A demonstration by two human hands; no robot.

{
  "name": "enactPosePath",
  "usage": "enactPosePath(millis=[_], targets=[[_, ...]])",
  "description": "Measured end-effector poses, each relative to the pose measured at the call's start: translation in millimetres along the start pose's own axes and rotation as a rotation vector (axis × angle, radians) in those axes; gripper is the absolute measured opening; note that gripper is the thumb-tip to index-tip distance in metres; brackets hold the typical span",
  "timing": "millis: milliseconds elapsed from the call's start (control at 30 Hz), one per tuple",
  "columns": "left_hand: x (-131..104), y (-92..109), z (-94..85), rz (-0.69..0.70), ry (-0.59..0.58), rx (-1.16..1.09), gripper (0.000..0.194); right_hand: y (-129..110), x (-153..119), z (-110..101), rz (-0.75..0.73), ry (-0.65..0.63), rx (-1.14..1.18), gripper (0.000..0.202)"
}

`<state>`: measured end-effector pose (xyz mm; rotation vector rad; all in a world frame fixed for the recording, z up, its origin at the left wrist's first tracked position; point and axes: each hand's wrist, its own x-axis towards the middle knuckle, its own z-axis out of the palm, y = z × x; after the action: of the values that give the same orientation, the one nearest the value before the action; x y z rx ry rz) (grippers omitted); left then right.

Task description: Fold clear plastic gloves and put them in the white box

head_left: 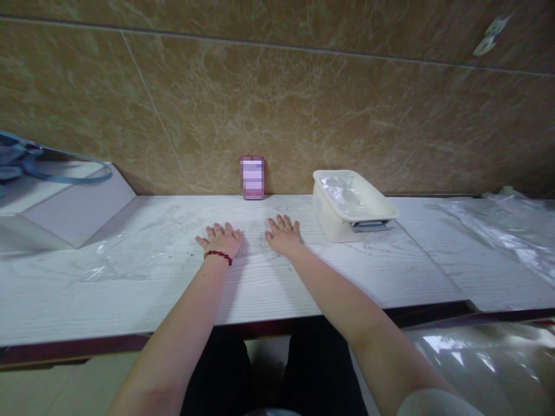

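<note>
My left hand [222, 240] lies flat on the white wood-grain table [264, 289], fingers spread, with a red beaded bracelet [219, 253] at the wrist. To its right, my right hand [284, 236] also rests palm down with its fingers apart. Neither hand holds anything. Beyond them a phone [253, 178] leans upright against the wall, its screen blurred out. Just right of my right hand stands a cream plastic bin [327, 216] with a grey clip on its front and clear plastic inside. A thin clear plastic sheet [130, 248] spreads out left of my left hand.
At the far left sits a white box [97, 202] with a blue strap [69, 178] on top. Crumpled clear plastic [515, 222] covers the table's right end. More clear plastic [485, 358] hangs below the front edge at right. A brown marble-patterned wall [217, 104] closes off the back.
</note>
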<state>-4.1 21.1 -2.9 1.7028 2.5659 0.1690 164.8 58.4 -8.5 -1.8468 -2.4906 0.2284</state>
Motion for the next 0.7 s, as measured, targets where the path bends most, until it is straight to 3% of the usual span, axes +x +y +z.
enactPosePath(millis=[67, 200, 267, 400, 700], targets=[[-4.0, -0.9, -4.2, 0.019, 0.046, 0.031, 0.059, -0.2, -0.3, -0.6, -0.003, 0.003, 0.008, 0.055], [-19.6, 18.0, -6.8, 0.462, 0.044, 0.050, 0.054, -0.9, -1.0, -0.4, -0.003, 0.020, 0.014, 0.054], [-27.7, 31.8, -3.5, 0.566, 0.022, 0.045, 0.055, -0.8, -1.3, 0.0, -0.010, 0.028, 0.011, 0.053], [-36.2, 48.4, 5.8, 0.592, 0.033, 0.021, 0.063, 0.6, -0.6, 1.4, -0.025, 0.031, 0.000, 0.051], [-35.8, 46.2, 17.7, 0.513, 0.013, 0.029, 0.073, 0.7, -2.3, 0.5, -0.028, 0.046, 0.012, 0.054]])
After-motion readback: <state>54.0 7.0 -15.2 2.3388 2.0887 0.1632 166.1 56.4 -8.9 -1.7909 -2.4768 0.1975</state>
